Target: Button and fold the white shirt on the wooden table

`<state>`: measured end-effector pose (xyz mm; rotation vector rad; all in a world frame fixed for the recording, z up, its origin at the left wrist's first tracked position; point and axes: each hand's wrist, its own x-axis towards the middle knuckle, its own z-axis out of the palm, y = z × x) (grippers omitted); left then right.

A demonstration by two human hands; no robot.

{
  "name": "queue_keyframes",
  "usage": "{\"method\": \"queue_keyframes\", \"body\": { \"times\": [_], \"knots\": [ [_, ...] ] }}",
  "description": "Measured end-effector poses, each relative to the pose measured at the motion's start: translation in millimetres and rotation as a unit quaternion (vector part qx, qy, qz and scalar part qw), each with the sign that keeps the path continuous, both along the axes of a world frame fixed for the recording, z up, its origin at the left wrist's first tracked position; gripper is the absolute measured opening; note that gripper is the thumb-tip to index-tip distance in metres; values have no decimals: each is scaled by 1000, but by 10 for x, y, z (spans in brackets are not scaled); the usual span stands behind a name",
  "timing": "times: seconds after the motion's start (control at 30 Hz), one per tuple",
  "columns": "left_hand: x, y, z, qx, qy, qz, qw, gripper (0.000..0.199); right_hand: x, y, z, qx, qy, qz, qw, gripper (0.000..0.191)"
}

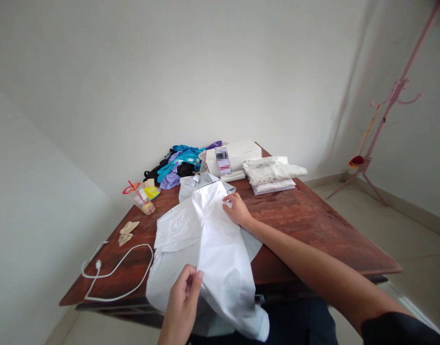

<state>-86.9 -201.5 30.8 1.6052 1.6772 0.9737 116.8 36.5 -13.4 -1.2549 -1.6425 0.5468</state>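
A white long-sleeved garment [225, 258] lies over the near middle of the wooden table, its lower end hanging past the front edge. One sleeve is laid lengthwise across the body of the cloth. My left hand [186, 292] pinches the sleeve's left edge near the table front, thumb and fingers together. Farther up, my right hand [237, 209] rests on the garment's right side by the shoulder, its fingers spread and slightly bent. The collar end points toward the back of the table.
On the table [334, 239], a clothes pile [184, 160], white box [241, 153] and folded bagged clothes [272, 172] stand behind. To the left are a plastic cup [143, 200], crumpled tissue [128, 232] and white cable [122, 297]. A pink coat stand [392, 96] is at right.
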Motion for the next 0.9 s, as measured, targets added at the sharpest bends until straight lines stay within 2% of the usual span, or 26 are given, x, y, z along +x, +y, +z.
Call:
{"method": "queue_keyframes", "body": {
  "times": [0.07, 0.13, 0.23, 0.33, 0.4, 0.5, 0.57, 0.67, 0.77, 0.9],
  "knots": [
    [54, -44, 0, -34, -54, 23, 998, 50, 0, -5, -12, 4, -13, -3, 1000, 23],
    [76, -92, -74, -67, -66, 33, 995, 48, -2, -42, 14, 23, -39, 11, 999, 28],
    [-2, -170, -300, -43, 14, 39, 998, 42, -15, -148, 99, 59, -87, 76, 992, 33],
    [-210, -254, -470, -5, 130, 55, 990, 33, -42, -286, 176, 89, -141, 183, 969, 39],
    [-372, -288, -455, -2, 174, 61, 983, 30, -61, -370, 197, 100, -178, 256, 945, 46],
    [-568, -209, -259, 58, 162, 87, 981, 38, -79, -453, 179, 98, -217, 330, 913, 59],
    [-658, -20, -94, 99, 110, 84, 985, 49, -84, -472, 146, 79, -234, 348, 904, 67],
    [-768, 460, 84, 98, 17, 68, 993, 61, -87, -464, 98, 43, -252, 350, 901, 74],
    [-886, 1019, 152, 49, -60, 65, 995, 60, -89, -454, 89, 28, -264, 351, 898, 77],
    [-1049, 1548, 150, 2, -54, 113, 992, 51, -86, -471, 137, 16, -268, 353, 896, 78]
  ]
}}
